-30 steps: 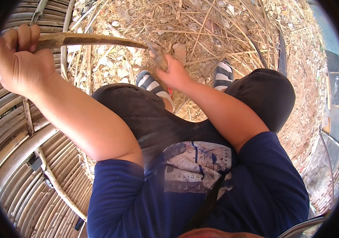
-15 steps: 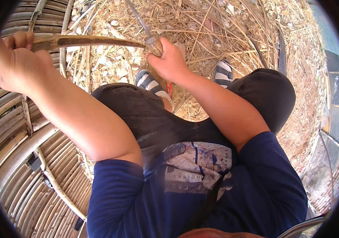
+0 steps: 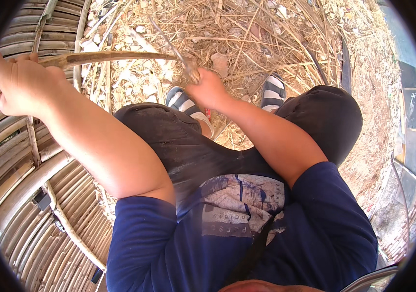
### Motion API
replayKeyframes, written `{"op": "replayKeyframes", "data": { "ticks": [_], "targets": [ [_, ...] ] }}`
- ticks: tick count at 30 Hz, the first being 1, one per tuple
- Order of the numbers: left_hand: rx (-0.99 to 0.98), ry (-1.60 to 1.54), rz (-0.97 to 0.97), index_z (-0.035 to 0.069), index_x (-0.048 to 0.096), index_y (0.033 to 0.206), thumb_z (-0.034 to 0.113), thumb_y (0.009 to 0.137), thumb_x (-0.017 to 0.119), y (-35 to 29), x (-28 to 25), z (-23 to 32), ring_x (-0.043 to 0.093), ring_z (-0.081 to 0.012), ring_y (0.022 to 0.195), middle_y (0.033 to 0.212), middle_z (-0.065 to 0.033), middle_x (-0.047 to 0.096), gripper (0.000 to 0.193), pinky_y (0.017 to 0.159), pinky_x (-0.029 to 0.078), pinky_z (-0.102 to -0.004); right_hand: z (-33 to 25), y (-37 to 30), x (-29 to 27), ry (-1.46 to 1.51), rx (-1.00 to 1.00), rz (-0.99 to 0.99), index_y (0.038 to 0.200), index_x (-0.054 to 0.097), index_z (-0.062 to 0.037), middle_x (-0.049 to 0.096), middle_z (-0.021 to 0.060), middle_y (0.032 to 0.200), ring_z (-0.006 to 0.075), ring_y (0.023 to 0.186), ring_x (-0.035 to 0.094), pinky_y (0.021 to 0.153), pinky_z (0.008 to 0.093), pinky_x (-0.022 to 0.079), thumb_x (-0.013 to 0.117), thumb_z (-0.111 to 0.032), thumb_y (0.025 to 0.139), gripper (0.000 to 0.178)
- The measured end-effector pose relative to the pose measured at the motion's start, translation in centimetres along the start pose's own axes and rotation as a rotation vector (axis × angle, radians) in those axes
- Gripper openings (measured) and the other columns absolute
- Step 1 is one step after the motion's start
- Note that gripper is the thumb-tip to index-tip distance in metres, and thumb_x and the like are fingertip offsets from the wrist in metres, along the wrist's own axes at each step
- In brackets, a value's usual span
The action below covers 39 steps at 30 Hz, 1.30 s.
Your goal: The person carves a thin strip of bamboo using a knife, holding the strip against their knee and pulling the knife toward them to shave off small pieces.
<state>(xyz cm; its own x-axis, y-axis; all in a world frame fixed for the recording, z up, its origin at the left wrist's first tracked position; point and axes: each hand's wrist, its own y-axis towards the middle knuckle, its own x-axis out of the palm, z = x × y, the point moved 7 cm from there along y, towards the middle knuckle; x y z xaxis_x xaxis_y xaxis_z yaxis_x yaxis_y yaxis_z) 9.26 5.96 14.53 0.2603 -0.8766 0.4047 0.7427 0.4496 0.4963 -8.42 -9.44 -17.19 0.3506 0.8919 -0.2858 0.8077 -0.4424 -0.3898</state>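
At the upper left, my left hand (image 3: 25, 85) is closed around the end of a long, slightly curved bamboo strip (image 3: 115, 56), its fingers mostly hidden behind the palm. The strip runs across to the right, its far tip meeting or crossing in front of my right hand's tool; contact is unclear. My right hand (image 3: 209, 90) grips the wooden handle (image 3: 193, 75) of a knife (image 3: 168, 43). Its narrow blade, seen nearly edge-on, points up and left, away from me. Both hands are above the ground, beyond my bent knees.
Slatted bamboo (image 3: 66, 204) fills the left side. Dry straw and shavings (image 3: 247, 34) litter the ground ahead, with a flat reddish stone (image 3: 220, 63) among them. My sandalled feet (image 3: 272, 91) stand between my knees. Dark panels (image 3: 412, 104) rise at the far right.
My right hand has shifted slightly down and right, and the knife has tilted further left. My left hand has turned, lowering the strip a little and hiding its fingers more.
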Motion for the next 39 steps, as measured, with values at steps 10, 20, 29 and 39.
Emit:
{"op": "replayKeyframes", "data": {
  "ticks": [10,20,29,39],
  "targets": [
    [-0.095,0.016,0.071,-0.005,0.043,0.104,0.012,0.085,0.074,-0.1,0.2,-1.2,0.047,-0.0173,0.062,0.082,-0.0062,0.05,0.041,0.058,0.039,-0.0331,9.2,0.3,1.8,-0.262,0.156,-0.011,0.12,0.058,0.0033,0.068,0.029,0.104,0.0444,0.1,0.066,0.087,0.048,0.052,0.068,-0.023,0.08,0.049],
    [-0.231,0.02,0.025,-0.001,0.043,0.108,0.015,0.088,0.069,-3.2,1.5,-2.2,0.043,-0.0147,0.058,0.078,-0.0078,0.049,0.036,0.055,0.039,-0.0322,5.9,1.9,-0.9,-0.166,0.167,0.058,0.113,0.061,0.0086,0.067,0.0309,0.108,0.0437,0.103,0.066,0.09,0.0459,0.052,0.069,-0.03,0.079,0.052],
    [-0.004,-0.028,-0.256,0.008,0.044,0.082,0.019,0.091,0.049,-3.0,2.9,4.4,0.037,-0.0184,0.06,0.073,-0.0039,0.04,0.015,0.059,0.035,-0.0343,1.6,0.6,-1.8,-0.181,0.134,-0.036,0.115,0.061,0.0094,0.068,0.0292,0.107,0.0412,0.102,0.067,0.088,0.0441,0.052,0.07,-0.03,0.079,0.053],
    [0.128,-0.027,-0.361,0.0,0.05,0.081,0.021,0.092,0.058,-1.2,3.6,2.0,0.048,-0.0175,0.056,0.067,-0.0088,0.049,0.024,0.053,0.043,-0.031,2.9,-0.5,-1.4,-0.004,0.326,-0.247,0.121,0.06,0.0081,0.066,0.0288,0.116,0.0401,0.108,0.066,0.09,0.0425,0.052,0.07,-0.025,0.079,0.055]
  ]
}}
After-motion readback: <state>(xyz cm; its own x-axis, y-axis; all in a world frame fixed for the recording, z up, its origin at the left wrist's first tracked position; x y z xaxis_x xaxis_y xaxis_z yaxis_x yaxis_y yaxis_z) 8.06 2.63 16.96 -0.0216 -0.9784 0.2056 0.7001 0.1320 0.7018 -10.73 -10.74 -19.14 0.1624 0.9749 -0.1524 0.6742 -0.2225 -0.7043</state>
